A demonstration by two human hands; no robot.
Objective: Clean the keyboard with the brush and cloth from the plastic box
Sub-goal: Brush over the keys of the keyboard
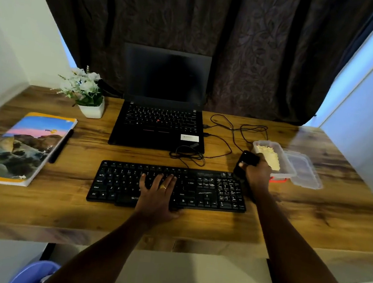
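A black keyboard (210, 189) lies on the wooden desk near its front edge. My left hand (156, 193) rests flat on the keyboard's middle keys with the fingers spread and holds nothing. My right hand (257, 173) is just past the keyboard's right end, closed around a dark object that looks like the black brush (247, 159); its shape is blurred. Directly right of that hand stands the clear plastic box (286, 167) with a red clasp, uncovered, holding a pale yellow cloth (269, 155).
The box's clear lid (305, 171) lies to its right. Behind the keyboard are an open black laptop (159, 125) and loose black cables (232, 132). A notebook (23, 146), a pen (61, 146) and a potted plant (85, 90) sit at the left.
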